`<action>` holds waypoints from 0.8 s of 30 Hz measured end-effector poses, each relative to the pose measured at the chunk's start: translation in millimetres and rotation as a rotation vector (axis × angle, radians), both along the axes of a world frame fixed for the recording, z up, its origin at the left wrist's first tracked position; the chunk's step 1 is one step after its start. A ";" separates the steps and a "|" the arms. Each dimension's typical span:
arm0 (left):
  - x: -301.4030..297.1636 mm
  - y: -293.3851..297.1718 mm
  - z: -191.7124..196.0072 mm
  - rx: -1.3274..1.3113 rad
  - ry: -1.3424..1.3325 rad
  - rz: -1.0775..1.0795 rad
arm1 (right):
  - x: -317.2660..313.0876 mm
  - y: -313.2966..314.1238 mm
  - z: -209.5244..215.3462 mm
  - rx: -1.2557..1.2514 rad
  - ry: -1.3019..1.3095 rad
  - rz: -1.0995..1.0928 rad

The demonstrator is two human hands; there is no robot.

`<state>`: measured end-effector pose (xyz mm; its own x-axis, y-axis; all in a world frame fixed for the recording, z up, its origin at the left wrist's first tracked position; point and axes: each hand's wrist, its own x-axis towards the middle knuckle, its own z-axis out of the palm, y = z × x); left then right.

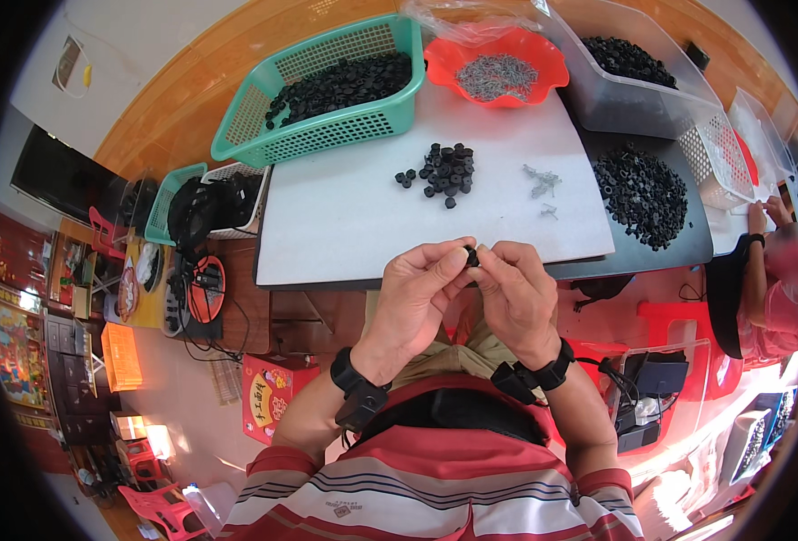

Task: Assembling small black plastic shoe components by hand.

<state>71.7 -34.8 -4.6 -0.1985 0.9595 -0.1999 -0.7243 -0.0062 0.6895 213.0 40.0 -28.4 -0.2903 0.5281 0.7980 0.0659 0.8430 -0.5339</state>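
Just over the near edge of the white board (pixel 345 216), my left hand (pixel 421 293) and my right hand (pixel 518 293) meet, thumbs and fingertips pinched together. Between them is a small round black plastic part (pixel 472 258), mostly covered by the fingers; both hands grip it. Farther up the board lies a loose cluster of similar black parts (pixel 448 169), with a few strays to its left. To the right of that sits a small pile of silver screws (pixel 543 183), with a few more nearer to me.
Behind the board stand a green basket of black parts (pixel 327 124), a red bowl (pixel 543 77) of screws and a clear bin (pixel 633 108). Many small black pieces (pixel 647 198) are heaped at the right. Another person (pixel 773 298) works at far right. A red box (pixel 273 392) rests below left.
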 end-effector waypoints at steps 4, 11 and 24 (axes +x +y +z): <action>2.9 0.3 -1.4 0.005 0.070 0.012 | -1.0 0.0 -1.7 0.016 0.007 -0.007; 6.4 0.5 -2.4 0.023 0.099 0.026 | 0.7 0.3 -2.3 -0.014 0.025 0.001; 7.2 -1.1 -4.0 0.043 0.127 0.009 | 5.1 3.3 -1.3 -0.045 0.024 0.046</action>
